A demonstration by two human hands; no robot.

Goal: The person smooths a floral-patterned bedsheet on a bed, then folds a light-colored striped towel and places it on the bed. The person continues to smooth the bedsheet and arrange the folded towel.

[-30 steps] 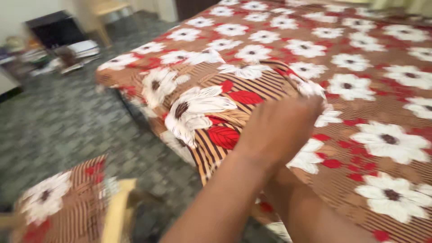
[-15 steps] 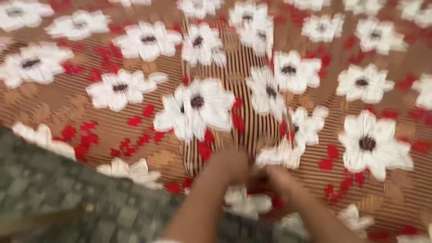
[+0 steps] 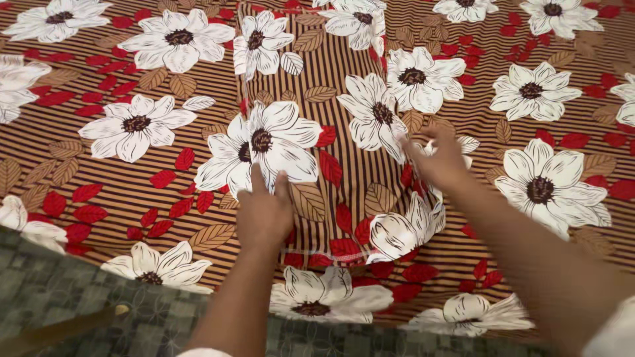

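Flower-print pillow cover (image 3: 344, 132), brown cloth w/ dark vertical stripes, white blooms and red leaves, lies flat on the bed on top of the matching flower-print bedsheet (image 3: 99, 132), roughly centre of view, its near hem w/ a pale stitch line close to the bed edge. Sheet's stripes run crosswise, cover's run lengthwise, which is about the only way to tell the two apart.

Left hand (image 3: 264, 211) rests palm down on the cover's near-left part, fingers straight and together, pressing flat, gripping nothing. Right hand (image 3: 440, 162) sits at the cover's right edge, fingers curled and pinched on a bit of that edge cloth; the fingertips are partly hidden, so how much cloth is in the pinch I can't tell.

Risks, as I judge it:
- Same print on both layers, so the right-hand pinch could catch bedsheet along w/ the cover, dragging the sheet out of line.
- Left palm pins only one spot; a hard tug from the right would probably skew the cover or bunch it btwn the hands.
- Near hem sits by the bed edge, above the grey patterned floor (image 3: 79, 297); a pull toward the body could slide the cover off.
- Thin cloth, small pinch: may slip out.
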